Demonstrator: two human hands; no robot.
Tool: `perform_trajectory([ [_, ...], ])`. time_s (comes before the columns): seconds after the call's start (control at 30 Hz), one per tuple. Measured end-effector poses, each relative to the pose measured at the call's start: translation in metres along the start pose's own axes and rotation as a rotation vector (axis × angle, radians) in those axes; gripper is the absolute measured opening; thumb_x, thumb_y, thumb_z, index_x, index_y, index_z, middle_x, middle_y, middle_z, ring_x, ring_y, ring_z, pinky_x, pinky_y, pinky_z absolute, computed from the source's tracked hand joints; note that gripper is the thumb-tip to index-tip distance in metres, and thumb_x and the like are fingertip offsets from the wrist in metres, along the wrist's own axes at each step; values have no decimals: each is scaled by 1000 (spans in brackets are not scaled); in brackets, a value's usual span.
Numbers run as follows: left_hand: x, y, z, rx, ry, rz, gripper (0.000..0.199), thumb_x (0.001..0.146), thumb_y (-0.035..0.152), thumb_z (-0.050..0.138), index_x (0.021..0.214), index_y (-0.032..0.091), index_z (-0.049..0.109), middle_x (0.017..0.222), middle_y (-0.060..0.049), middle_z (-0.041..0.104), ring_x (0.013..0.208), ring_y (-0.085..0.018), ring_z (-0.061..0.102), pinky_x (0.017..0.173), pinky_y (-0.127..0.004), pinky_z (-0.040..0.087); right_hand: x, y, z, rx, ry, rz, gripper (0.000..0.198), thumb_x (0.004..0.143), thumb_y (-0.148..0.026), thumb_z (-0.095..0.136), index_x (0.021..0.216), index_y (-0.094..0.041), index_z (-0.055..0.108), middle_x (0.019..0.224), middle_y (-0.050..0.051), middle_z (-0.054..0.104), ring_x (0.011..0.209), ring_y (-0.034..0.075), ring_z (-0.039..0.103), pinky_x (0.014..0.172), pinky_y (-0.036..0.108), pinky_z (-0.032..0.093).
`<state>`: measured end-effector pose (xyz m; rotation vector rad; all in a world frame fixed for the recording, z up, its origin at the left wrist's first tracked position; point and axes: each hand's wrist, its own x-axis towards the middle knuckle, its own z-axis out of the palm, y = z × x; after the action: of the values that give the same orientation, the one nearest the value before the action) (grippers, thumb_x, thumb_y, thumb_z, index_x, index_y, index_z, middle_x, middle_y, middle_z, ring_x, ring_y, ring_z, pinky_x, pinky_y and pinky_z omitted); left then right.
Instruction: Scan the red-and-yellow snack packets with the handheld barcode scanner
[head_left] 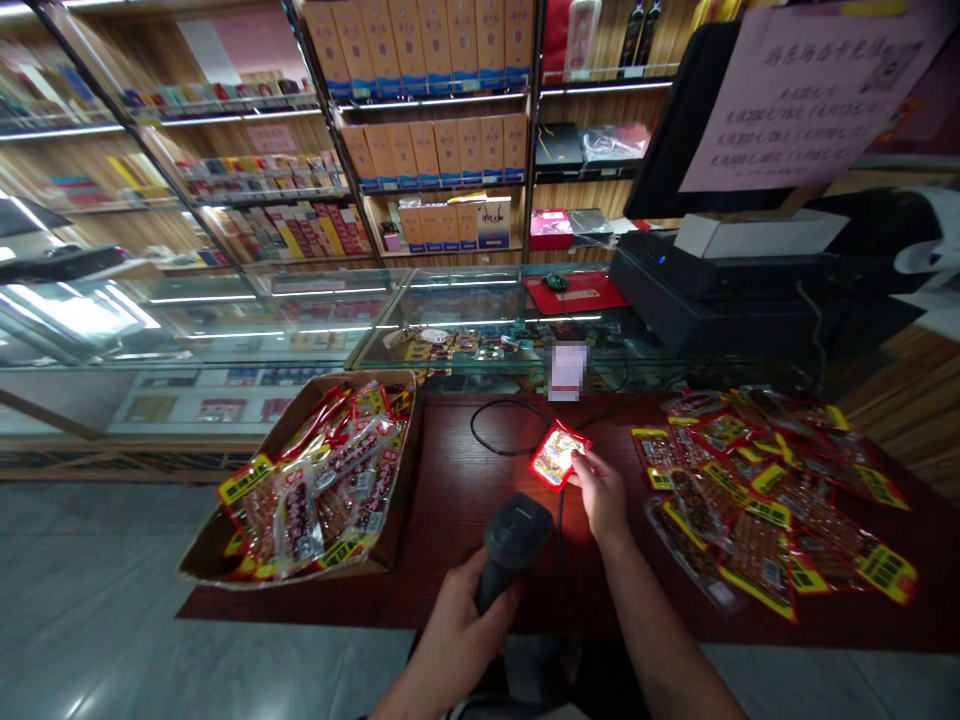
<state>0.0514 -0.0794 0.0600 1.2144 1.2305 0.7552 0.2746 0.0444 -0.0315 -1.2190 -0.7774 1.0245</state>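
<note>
My left hand [474, 622] is wrapped round the handle of a black barcode scanner [517, 530], held over the front of the dark red table. In my right hand [600, 492] is a small red-edged snack packet [556, 454], pinched at its right side. Bright light from the scanner falls on the packet. To the left, an open cardboard box [407, 470] holds many red and yellow snack packets [330, 490]. A loose pile of similar packets [757, 490] lies on the right of the table.
The wooden table [450, 440] meets a glass display counter [457, 290]. A black cable [495, 402] loops behind the packet. At the right back stand a monitor [675, 120] and a cash drawer [697, 300]. A mouse [555, 282] rests on a red mat [592, 292].
</note>
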Motion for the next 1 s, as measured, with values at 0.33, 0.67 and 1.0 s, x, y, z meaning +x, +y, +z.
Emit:
perform_trajectory([
  [0.33,18,2,5,36,8,49,14,89,29,59,90,15,64,62,5,51,49,-10,47,45,-19,35,3,15,-2,-37,-46,2,26,98,-38,67,112,-16,68,108,4,72,90,18,71,80,37,61],
  [0.67,15,-4,1,39,12,58,16,87,29,62,93,15,66,65,5,54,51,-10,48,47,-19,38,-2,-3,4,38,27,25,39,71,-50,84,93,-19,78,87,1,81,81,22,73,75,34,58],
  [1.0,-13,-30,-29,-197,299,-84,59,81,64,65,109,11,62,45,9,49,36,-10,43,39,-20,35,1,-66,163,127,-527,219,27,98,-38,68,114,-16,68,109,5,73,88,18,72,77,36,61],
])
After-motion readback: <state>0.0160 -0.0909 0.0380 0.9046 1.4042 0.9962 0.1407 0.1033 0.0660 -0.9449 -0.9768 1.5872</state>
